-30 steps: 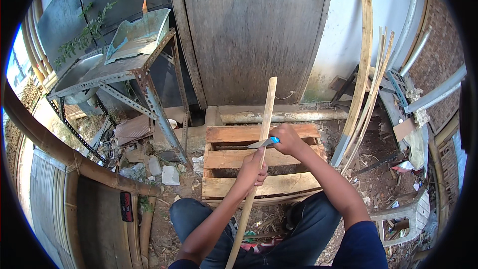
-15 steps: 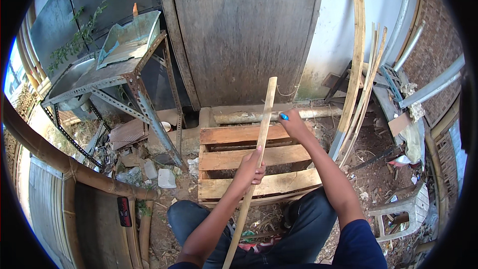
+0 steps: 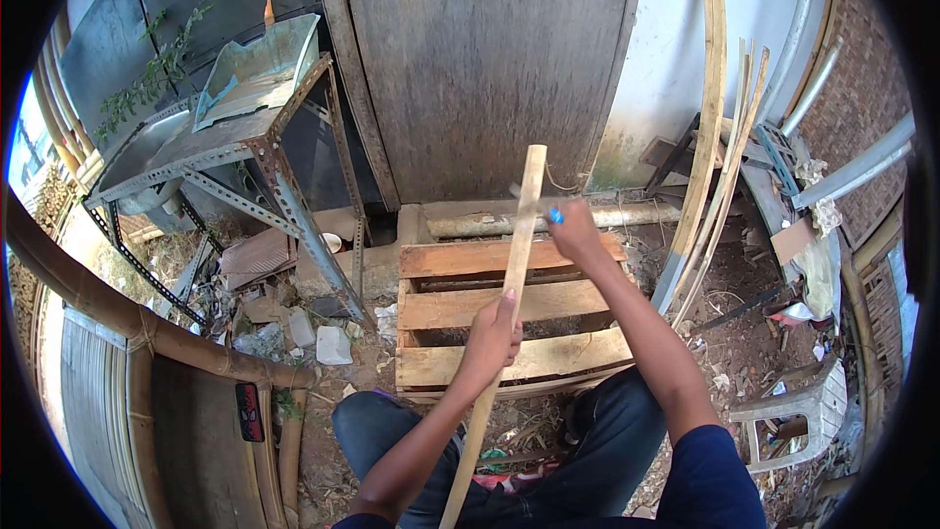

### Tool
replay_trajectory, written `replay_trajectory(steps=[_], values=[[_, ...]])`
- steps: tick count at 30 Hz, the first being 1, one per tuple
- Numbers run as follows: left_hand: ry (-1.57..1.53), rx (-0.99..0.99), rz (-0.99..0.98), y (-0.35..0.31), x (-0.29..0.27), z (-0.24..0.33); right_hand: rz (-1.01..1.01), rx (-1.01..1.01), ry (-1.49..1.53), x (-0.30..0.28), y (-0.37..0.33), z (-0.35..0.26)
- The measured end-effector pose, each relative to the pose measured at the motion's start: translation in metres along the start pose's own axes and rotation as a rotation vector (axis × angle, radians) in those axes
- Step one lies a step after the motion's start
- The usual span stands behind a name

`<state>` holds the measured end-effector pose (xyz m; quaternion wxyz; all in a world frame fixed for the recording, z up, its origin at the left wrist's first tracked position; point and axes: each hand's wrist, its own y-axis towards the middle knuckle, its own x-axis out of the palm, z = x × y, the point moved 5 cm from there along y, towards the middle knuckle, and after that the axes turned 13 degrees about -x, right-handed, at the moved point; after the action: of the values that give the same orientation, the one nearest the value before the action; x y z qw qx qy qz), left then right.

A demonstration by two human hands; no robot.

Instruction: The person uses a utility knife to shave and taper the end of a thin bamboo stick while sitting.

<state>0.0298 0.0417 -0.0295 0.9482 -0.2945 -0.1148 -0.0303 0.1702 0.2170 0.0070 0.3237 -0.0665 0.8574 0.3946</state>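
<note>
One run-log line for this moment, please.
left hand: grips long pale strip | right hand: holds blue-handled knife, partly blurred | in front: slatted wooden pallet

I look through one head-worn fisheye, tilted down over the knees (image 3: pixel 364 423). It sits near the left hand (image 3: pixel 487 345) and right hand (image 3: pixel 576 232), facing the door (image 3: pixel 485 69).

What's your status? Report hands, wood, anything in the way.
Left hand clasped around wooden strip. Right hand closed on blue-handled knife, blurred blade near strip's upper end. Slatted wooden crate beyond left hand; no obstruction visible at blade.
</note>
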Motion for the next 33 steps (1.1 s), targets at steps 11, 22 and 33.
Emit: replay_trajectory(steps=[11, 22, 33], values=[[-0.09, -0.091, -0.108, 0.017, -0.004, -0.003, -0.303, -0.029, 0.115, 0.013, -0.028, -0.026], [-0.033, -0.101, -0.234, -0.019, 0.021, -0.011, 0.149, 0.073, -0.367, -0.051, 0.005, 0.063], [-0.14, -0.094, -0.262, 0.021, -0.003, -0.001, 0.118, 0.429, -0.02, -0.055, -0.064, 0.151]])
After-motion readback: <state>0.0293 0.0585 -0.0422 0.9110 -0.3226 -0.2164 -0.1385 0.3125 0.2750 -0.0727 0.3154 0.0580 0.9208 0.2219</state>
